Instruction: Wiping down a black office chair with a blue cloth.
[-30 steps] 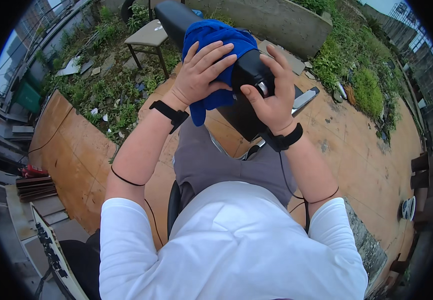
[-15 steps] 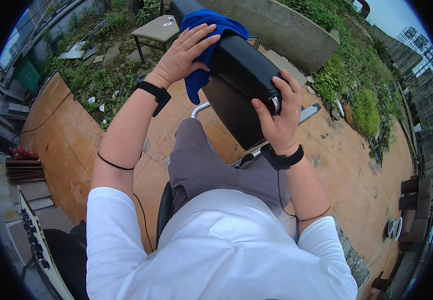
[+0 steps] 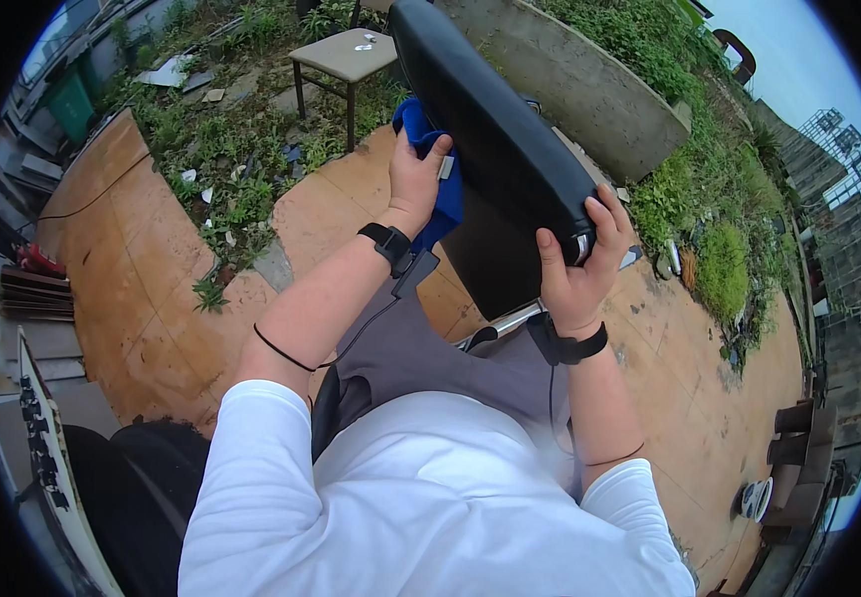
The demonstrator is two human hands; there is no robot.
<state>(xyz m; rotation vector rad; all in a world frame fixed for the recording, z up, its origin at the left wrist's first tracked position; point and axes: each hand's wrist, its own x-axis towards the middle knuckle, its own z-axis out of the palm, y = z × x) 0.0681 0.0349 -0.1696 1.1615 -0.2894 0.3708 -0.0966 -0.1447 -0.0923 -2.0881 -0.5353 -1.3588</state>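
A black padded chair seat (image 3: 490, 129) is tilted up in front of me, its underside (image 3: 485, 259) facing me. My right hand (image 3: 579, 259) grips its near right corner. A blue cloth (image 3: 440, 189) is pressed against the seat's left edge under my left hand (image 3: 412, 184), fingers wrapped over it. Both wrists wear black bands with thin cables. My grey-trousered lap (image 3: 430, 348) lies below the seat.
A small beige table (image 3: 346, 55) stands on weedy ground at the top. Orange-brown boards (image 3: 142, 289) cover the floor. A low concrete wall (image 3: 589, 90) with plants runs at upper right. A green bin (image 3: 70, 99) sits upper left, and a black chair seat (image 3: 142, 488) at lower left.
The black seat has tipped up and turned edge-on. The blue cloth slid from the seat's top to its left side with my left hand. My right hand stays on the corner.
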